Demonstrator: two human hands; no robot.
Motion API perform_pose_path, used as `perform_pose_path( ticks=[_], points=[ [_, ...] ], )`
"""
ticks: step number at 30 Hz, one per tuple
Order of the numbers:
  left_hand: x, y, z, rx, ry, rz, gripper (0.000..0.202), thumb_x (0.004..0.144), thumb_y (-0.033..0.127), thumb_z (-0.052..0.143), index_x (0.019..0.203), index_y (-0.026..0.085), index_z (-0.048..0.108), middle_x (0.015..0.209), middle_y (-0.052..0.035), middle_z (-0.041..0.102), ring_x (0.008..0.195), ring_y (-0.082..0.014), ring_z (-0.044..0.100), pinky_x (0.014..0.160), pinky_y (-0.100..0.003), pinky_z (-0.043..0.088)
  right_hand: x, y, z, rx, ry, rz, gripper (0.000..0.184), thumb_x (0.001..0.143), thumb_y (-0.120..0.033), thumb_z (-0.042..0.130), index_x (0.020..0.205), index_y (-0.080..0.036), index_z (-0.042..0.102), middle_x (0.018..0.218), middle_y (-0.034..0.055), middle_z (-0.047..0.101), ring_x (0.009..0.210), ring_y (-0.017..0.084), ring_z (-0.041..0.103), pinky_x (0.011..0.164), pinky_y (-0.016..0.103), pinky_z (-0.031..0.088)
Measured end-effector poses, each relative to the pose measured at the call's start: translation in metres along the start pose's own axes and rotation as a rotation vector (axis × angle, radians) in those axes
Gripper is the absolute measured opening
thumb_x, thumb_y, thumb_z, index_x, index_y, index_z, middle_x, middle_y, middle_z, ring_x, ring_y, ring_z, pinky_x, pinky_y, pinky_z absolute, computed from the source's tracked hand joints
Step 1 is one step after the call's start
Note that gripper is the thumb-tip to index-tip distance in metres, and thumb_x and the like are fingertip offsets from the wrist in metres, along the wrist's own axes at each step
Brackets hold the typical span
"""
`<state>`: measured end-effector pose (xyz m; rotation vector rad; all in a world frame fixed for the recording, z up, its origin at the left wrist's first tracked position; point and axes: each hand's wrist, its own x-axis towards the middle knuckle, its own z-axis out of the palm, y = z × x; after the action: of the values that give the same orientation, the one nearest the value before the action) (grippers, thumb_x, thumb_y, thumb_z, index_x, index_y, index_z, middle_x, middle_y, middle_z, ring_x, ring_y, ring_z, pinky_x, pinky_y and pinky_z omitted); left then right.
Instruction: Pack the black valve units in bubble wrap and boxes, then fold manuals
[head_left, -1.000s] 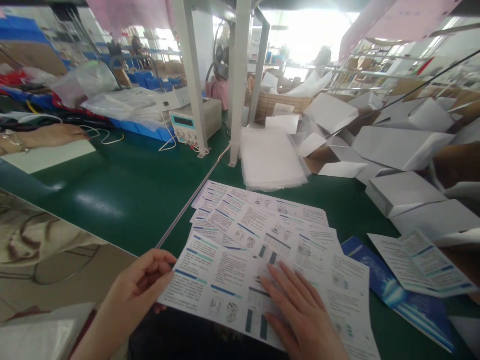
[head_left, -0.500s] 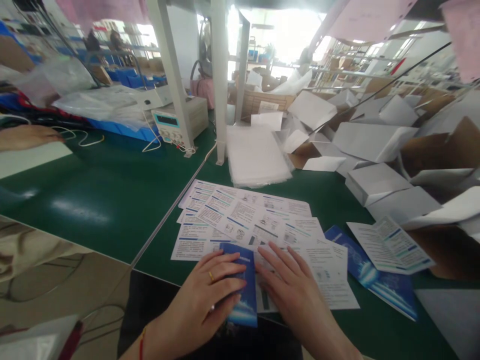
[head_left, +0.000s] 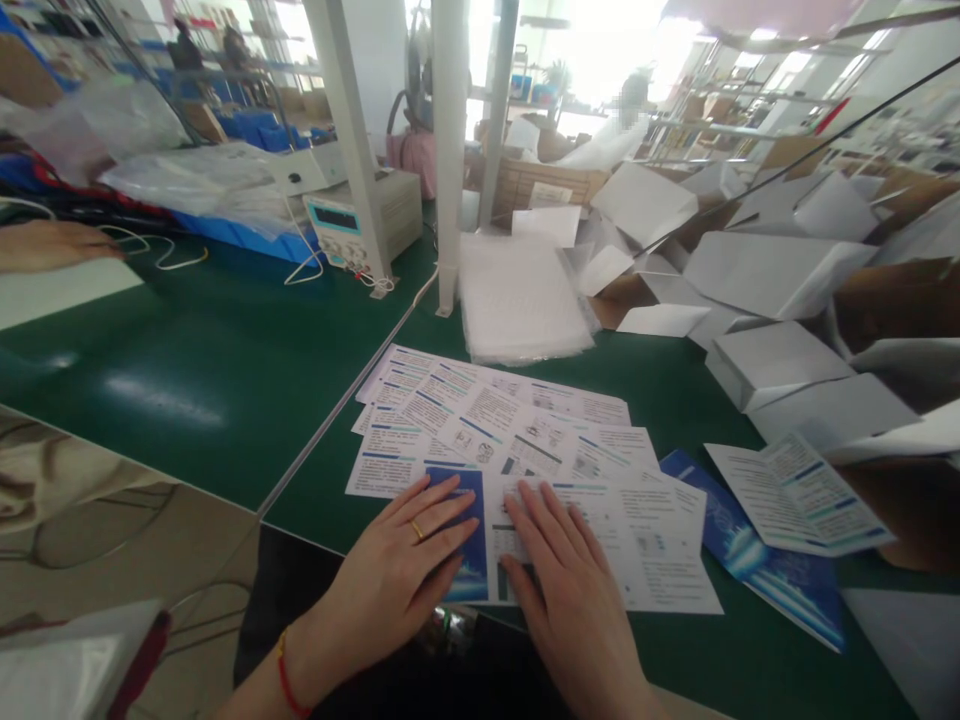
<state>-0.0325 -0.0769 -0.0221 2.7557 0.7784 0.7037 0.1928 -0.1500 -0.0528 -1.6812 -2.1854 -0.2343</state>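
Observation:
A printed leaflet (head_left: 630,545) lies at the table's front edge, its left end folded over so a blue cover panel (head_left: 456,480) faces up. My left hand (head_left: 409,555) lies on that blue panel with its fingers stretched out. Flat on the leaflet's white printed part, just right of the panel, rests my right hand (head_left: 562,570), fingers extended. Several more unfolded leaflets (head_left: 487,410) are fanned out beneath and behind it. To the right are a blue leaflet (head_left: 750,560) and a partly folded white one (head_left: 802,495) overlapping it.
White boxes (head_left: 780,360) are heaped at the right. A stack of clear plastic bags (head_left: 525,300) lies behind the leaflets, near a metal post (head_left: 448,150). A power supply (head_left: 364,225) stands back left. At far left, another person's hand (head_left: 56,245) rests on a pale sheet.
The blue panel, previously raised and slanted under my left hand, now lies flatter and a little further left. My right hand has spread flat on the printed page. The view has shifted slightly.

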Motion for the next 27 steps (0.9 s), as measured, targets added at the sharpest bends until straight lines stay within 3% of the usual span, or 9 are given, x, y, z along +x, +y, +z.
perform_pose_path(
  ticks=[9,27],
  points=[
    [-0.0011,-0.0018,-0.0006,-0.031,-0.087,-0.007,0.04,0.099,0.016,0.055,0.139,0.02,0.063,0.147,-0.0092,0.063,0.142,-0.0278,0.055,0.119,-0.057,0.045,-0.0006,-0.0011,-0.003,0.055,-0.006,0.03,0.045,0.108,-0.032,0.042,0.149,-0.016,0.05,0.155,0.0082,0.054,0.143,0.03,0.051,0.109,0.052,0.048],
    [0.0002,0.0002,-0.0032,-0.04,-0.084,-0.015,0.039,0.1,0.015,0.055,0.137,0.02,0.064,0.144,-0.0085,0.066,0.141,-0.0276,0.056,0.119,-0.057,0.045,-0.0008,-0.0007,-0.0048,0.045,-0.011,0.016,0.044,0.108,-0.032,0.042,0.148,-0.015,0.05,0.155,0.0091,0.054,0.144,0.029,0.05,0.11,0.053,0.046]
  ],
)
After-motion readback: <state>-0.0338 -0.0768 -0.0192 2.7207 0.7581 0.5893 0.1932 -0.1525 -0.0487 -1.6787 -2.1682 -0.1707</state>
